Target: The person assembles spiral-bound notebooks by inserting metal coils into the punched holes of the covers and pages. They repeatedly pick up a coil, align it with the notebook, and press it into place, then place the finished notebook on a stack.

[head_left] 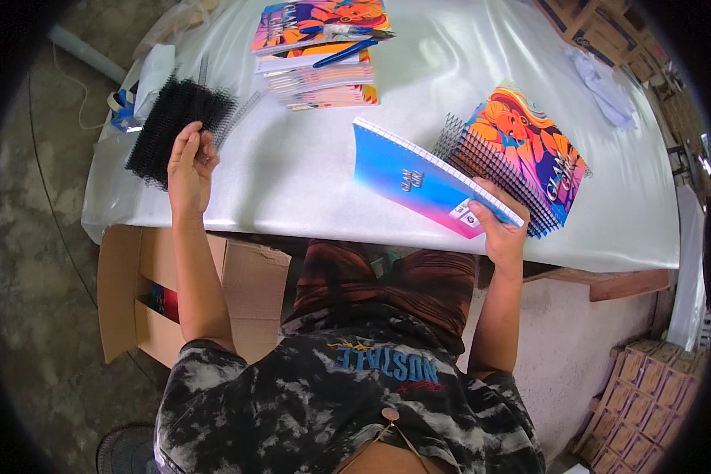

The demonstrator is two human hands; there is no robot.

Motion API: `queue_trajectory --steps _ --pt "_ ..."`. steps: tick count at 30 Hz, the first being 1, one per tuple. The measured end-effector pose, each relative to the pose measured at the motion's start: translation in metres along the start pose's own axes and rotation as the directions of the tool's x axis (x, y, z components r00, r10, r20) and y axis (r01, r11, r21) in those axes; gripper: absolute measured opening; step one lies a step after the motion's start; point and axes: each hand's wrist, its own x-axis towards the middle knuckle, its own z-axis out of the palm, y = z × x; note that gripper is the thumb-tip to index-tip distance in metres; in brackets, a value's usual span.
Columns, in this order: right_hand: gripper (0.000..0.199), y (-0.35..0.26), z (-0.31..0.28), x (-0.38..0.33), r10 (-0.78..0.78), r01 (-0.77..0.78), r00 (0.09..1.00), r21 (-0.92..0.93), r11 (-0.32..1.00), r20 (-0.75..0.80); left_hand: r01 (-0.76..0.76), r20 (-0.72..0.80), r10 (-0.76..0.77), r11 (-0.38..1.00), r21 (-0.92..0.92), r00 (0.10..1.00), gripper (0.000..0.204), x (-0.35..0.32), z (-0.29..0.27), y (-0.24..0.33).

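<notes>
My right hand (499,225) grips the lower right end of a blue-to-pink notebook (403,178), thumb on the cover. Its white page edge with a row of punched holes faces up and away from me; no coil shows along it. Over a heap of black spiral binding coils (166,118) at the left, my left hand (191,162) has its fingers curled together. Whether a coil is between them I cannot make out. A greyer coil (238,118) lies beside those fingertips. Just past my right hand, a stack of coil-bound notebooks (529,158) shows an orange illustrated cover.
At the far middle stands another notebook stack (324,75), with a blue-handled tool (346,52) on top. White sheeting covers the table (308,189). An open cardboard box (253,284) sits below its left front edge. A pale cloth (604,87) lies far right; cartons (640,395) are stacked low right.
</notes>
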Motion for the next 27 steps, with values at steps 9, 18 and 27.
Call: queue_trajectory --steps 9,18,27 --pt "0.030 -0.001 -0.005 -0.004 -0.025 0.020 0.996 -0.057 0.998 -0.090 -0.654 0.437 0.489 0.511 0.558 0.755 0.022 -0.013 0.078 0.029" --pt "0.030 -0.003 0.000 -0.001 0.031 -0.034 0.990 -0.024 0.999 -0.135 -0.312 0.670 -0.101 0.827 0.467 0.736 0.031 -0.026 0.137 0.006" --pt "0.028 -0.003 -0.001 -0.004 -0.018 0.014 0.994 -0.042 0.999 -0.107 -0.226 0.687 -0.230 0.833 0.505 0.689 0.036 -0.019 0.150 0.005"
